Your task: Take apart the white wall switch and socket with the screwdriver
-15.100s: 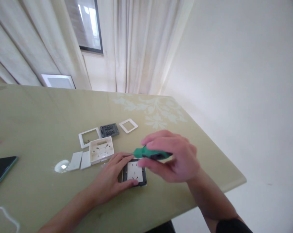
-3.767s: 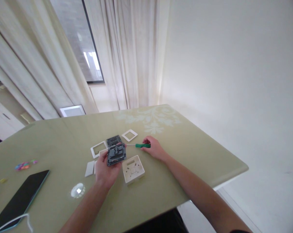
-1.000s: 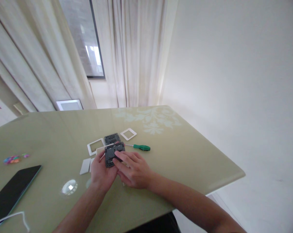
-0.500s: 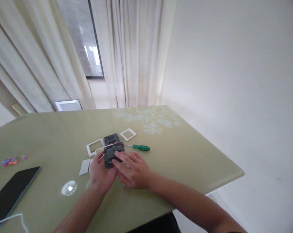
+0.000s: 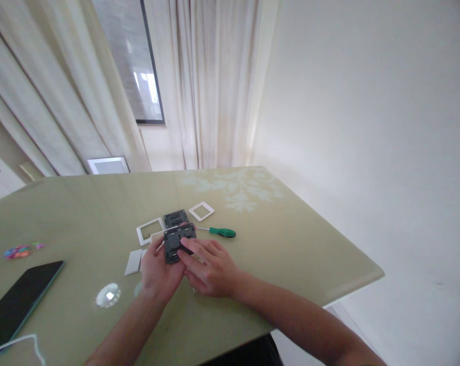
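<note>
A dark grey wall switch module (image 5: 172,245) rests tilted in my left hand (image 5: 159,272), whose fingers wrap round its left side and underside. My right hand (image 5: 210,267) lies over its lower right part, index and middle fingertips pressed on the face. The right thumb is mostly hidden. Just beyond the hands lies a second grey switch module (image 5: 175,218) on the table. Beside it are a white switch frame (image 5: 140,235) and another white square frame (image 5: 208,216). White cover plates (image 5: 133,262) lie left of my left hand, one partly hidden by it.
A screwdriver with a green handle (image 5: 222,232) lies right of the modules on the pale green table (image 5: 290,244). A dark tablet (image 5: 20,297) with a white cable (image 5: 33,339) and small colourful pieces (image 5: 18,251) lie at the left. A wall (image 5: 367,152) stands beyond the right edge.
Both hands and the switch module keep nearly the same pose. The whole view has shifted very slightly.
</note>
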Demonstrator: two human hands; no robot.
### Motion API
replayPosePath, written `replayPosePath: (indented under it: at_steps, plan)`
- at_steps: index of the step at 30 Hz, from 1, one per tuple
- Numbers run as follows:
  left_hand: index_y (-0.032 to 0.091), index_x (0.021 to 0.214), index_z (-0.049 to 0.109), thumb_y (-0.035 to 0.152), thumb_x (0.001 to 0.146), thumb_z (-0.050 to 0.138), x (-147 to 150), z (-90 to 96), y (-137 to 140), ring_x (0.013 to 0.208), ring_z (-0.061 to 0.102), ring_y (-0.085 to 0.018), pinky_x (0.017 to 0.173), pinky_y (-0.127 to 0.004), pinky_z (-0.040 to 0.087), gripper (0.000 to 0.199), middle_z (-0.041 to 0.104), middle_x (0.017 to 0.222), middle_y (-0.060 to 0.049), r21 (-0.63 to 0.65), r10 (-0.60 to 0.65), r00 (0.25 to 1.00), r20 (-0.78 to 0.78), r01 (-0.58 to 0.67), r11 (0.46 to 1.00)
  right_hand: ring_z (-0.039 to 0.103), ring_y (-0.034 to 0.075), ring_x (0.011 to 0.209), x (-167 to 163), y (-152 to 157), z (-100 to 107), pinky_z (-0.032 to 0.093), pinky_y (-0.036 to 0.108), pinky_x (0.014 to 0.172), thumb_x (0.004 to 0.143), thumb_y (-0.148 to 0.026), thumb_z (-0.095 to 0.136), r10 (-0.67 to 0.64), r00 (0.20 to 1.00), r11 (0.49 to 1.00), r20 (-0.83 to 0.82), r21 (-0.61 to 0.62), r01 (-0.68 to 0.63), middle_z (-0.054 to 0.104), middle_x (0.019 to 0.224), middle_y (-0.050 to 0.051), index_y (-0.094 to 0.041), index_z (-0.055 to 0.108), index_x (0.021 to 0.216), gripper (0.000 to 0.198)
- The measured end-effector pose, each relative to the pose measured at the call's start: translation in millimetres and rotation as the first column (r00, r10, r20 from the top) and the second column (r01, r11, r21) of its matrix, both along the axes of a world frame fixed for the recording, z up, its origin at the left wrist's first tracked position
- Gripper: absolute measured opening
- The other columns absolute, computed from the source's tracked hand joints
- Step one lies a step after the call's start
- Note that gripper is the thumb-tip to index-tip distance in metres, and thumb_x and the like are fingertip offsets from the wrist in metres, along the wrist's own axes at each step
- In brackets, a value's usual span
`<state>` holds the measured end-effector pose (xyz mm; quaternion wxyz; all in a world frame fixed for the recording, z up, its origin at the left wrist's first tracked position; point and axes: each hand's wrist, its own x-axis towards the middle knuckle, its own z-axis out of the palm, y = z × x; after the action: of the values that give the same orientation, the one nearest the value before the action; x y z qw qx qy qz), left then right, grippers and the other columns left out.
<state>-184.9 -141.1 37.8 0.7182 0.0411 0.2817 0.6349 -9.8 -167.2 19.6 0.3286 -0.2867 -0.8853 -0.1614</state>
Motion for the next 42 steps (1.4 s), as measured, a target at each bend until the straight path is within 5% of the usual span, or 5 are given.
replayPosePath:
  at_steps: [7,18,24,42]
  plan:
    - [0.018,0.134,0.077,0.021,0.093,0.063,0,9.2,-3,0.109,0.084,-0.030,0.096,-0.039,0.070,0.043,0.088,0.112,-0.012,0.015,-0.049,0.999,-0.007,0.049,0.999,0.059,0.029,0.142,1,-1,0,0.054,0.043,0.107,0.107,-0.036,0.058,0.003,1.000,1.000,-0.023,0.017,-0.002,0.061,0.163,0.016,-0.013,0.065,0.150,0.049]
    - [0.015,0.120,0.082,0.016,0.096,0.060,18,20.4,-19,0.098,0.086,-0.027,0.080,-0.030,0.071,0.033,0.089,0.101,-0.011,-0.013,-0.097,0.993,-0.068,0.097,0.995,0.056,0.033,0.149,0,1,0,0.048,0.048,0.121,0.111,-0.058,0.052,-0.050,0.994,0.994,-0.095,-0.097,0.041,0.059,0.165,0.020,-0.012,0.040,0.172,0.077]
    - [0.017,0.123,0.081,0.022,0.092,0.068,16,14.4,-16,0.109,0.084,-0.034,0.086,-0.040,0.071,0.034,0.088,0.108,-0.013,0.019,-0.117,0.989,-0.092,0.119,0.993,0.056,0.033,0.149,0,1,2,0.046,0.048,0.122,0.111,-0.056,0.055,-0.034,0.989,0.990,-0.146,-0.137,0.014,0.059,0.164,0.021,-0.009,0.035,0.173,0.080]
    - [0.021,0.094,0.083,0.017,0.082,0.079,24,8.5,-18,0.116,0.081,-0.040,0.095,-0.042,0.070,0.014,0.087,0.093,-0.009,0.053,-0.012,0.986,-0.168,0.022,0.998,0.061,0.033,0.144,1,1,5,0.049,0.050,0.118,0.110,-0.054,0.061,-0.042,0.975,0.975,-0.219,-0.221,-0.007,0.066,0.156,0.020,-0.014,0.044,0.168,0.072]
